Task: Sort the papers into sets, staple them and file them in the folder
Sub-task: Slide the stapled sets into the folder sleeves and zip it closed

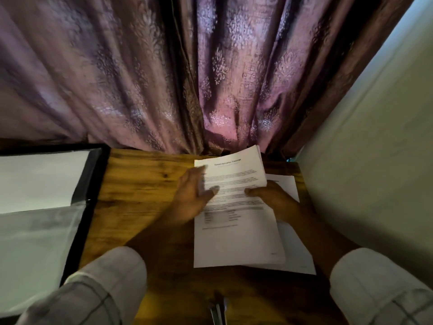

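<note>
A stack of printed white papers [236,238] lies on the wooden table [140,184], right of centre, its far end lifted. My left hand [192,198] lies flat on the stack's left side with fingers straight. My right hand [274,200] grips the stack's right edge, thumb on top, and bends the upper sheets up. Another sheet [297,254] lies under the stack, sticking out to the right. An open black folder [91,184] with clear sleeves and white paper inside lies at the left. A stapler [219,310] sits at the near edge, partly cut off.
A purple patterned curtain [187,78] hangs close behind the table's far edge. A pale wall [375,160] runs along the table's right side. Bare wood shows between the folder and the papers.
</note>
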